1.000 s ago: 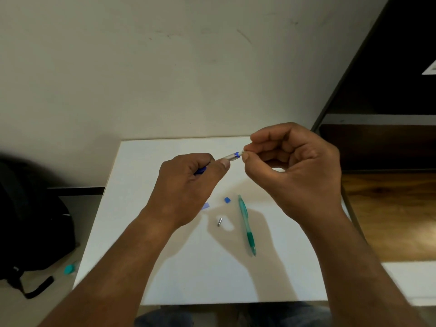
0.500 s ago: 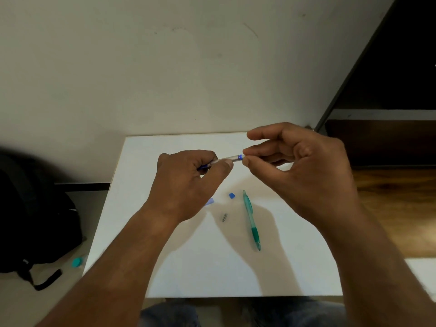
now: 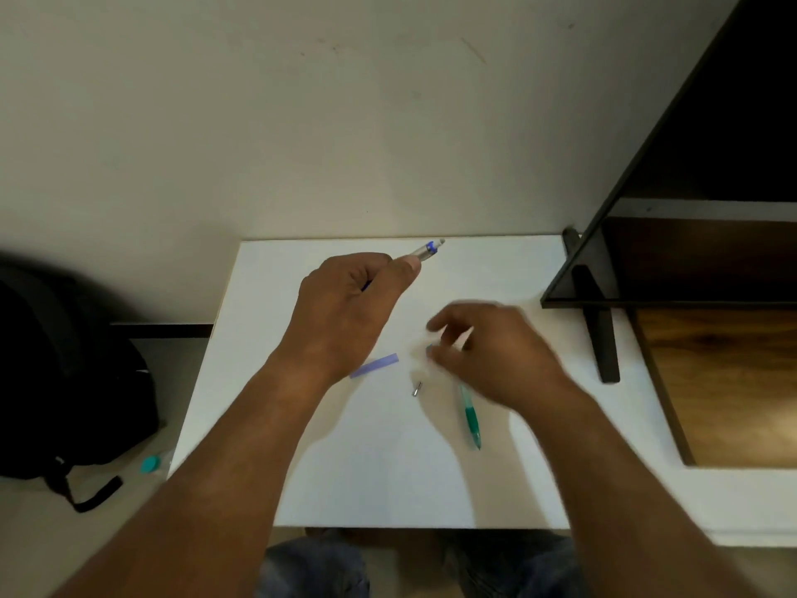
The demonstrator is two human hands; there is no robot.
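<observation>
Far left on the floor sits a backpack [image 3: 64, 373], out of play. On to the action: the left hand [image 3: 345, 308] is up over the table [image 3: 388, 468], fingers curled round the pen [image 3: 427, 250], thumb pressed along the barrel. The pen's tip end, with its blue ring and white nose, pokes out toward the far right. It looks a light, stiff plastic tube, smooth enough to roll or twist in the fingers, so a grip close to the working end, as here, should steady it best.

Below, flat on the table, lies a blue strip [image 3: 374, 365], and just right of it a tiny metal bit [image 3: 416, 388]. Both look light and easy to flick away, and probably want a fingertip pinch from above.

The right hand [image 3: 487, 351] hangs low over the table, blurred, fingers loosely bent and reaching left. Whether it has anything pinched, I cannot tell. Under it runs a green pen [image 3: 470, 418], tip toward the near edge. Far right stands a black stand [image 3: 599, 334].
</observation>
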